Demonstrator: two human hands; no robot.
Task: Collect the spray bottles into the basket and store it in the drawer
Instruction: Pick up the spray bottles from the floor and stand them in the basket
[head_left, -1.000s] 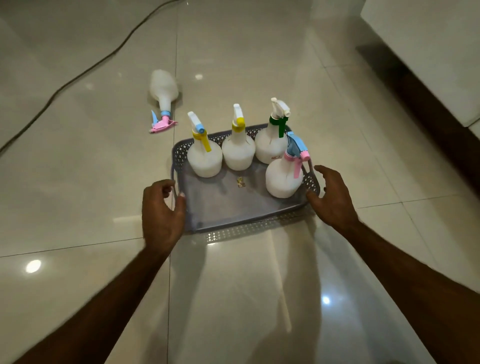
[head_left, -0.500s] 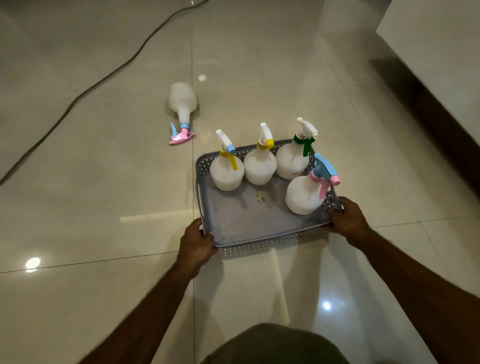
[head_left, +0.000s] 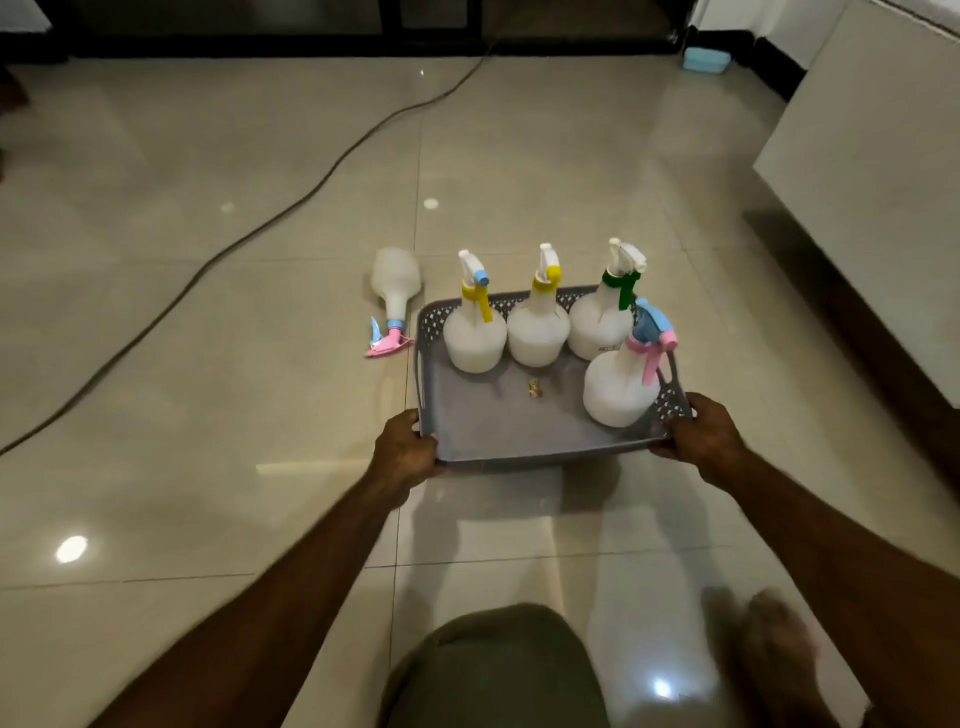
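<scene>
Gripping the grey basket (head_left: 519, 431) at its two near corners, both hands are closed on the rim: the left hand (head_left: 404, 451) wraps the near-left corner with fingers curled under and thumb on top, and the right hand (head_left: 698, 435) clasps the near-right corner the same way. Whether the basket rests on the tiled floor (head_left: 260, 389) or is raised off it cannot be told.

Four white spray bottles stand upright inside. Along the far wall sit three in a row: one with a yellow trigger and blue nozzle (head_left: 474, 332) on the left, one with a yellow collar (head_left: 537, 327) in the middle, touching its neighbours, and one with a green trigger (head_left: 602, 322) on the right. A fourth, with a pink trigger and blue head (head_left: 621, 387), stands nearer, against the right wall. A small tan scrap (head_left: 535, 388) lies on the basket's bare bottom.

A fifth bottle (head_left: 395, 291), pink-triggered, lies on its side on the floor just left of the basket's far-left corner, nozzle toward the camera. A dark cable (head_left: 249, 234) runs across the floor well beyond. A white cabinet (head_left: 872, 171) stands to the right. A knee (head_left: 498, 670) fills the bottom edge.
</scene>
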